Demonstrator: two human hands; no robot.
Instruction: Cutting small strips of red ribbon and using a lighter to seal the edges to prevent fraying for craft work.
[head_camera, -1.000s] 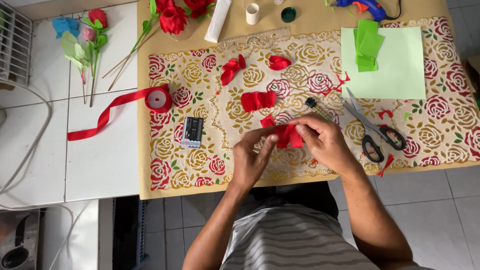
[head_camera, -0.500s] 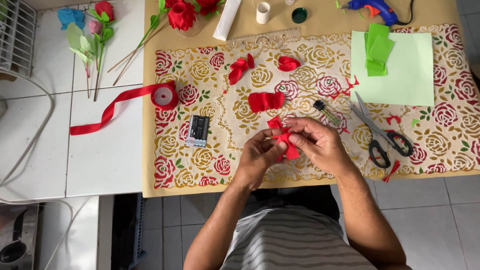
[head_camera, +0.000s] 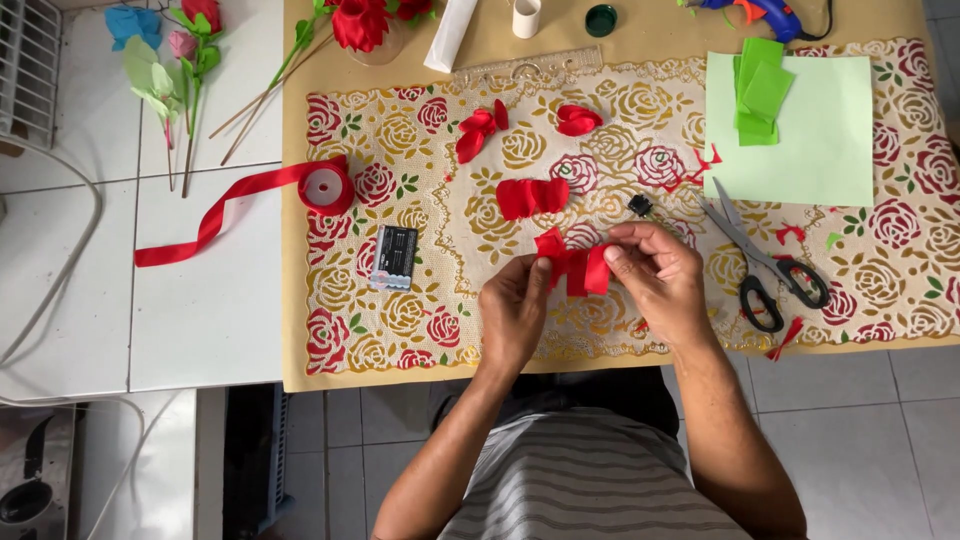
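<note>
1. Ribbon (head_camera: 575, 268), red and folded, sits pinched between both hands just above the near edge of the counter (head_camera: 300, 60), over the rose-patterned mat (head_camera: 420, 330).
2. Left hand (head_camera: 512, 312) has its grip closed on the ribbon's left end; right hand (head_camera: 655, 275) has its grip closed on the right end.
3. The step looks like folding a petal from a cut strip; the next fold would need both pinches kept firm.
4. The piece's long axis runs left to right, with its loose corner pointing far-left.
5. Finished red petals (head_camera: 530, 196) lie just beyond; scissors (head_camera: 765, 260) lie to the right, a ribbon spool (head_camera: 325, 186) to the left.
</note>
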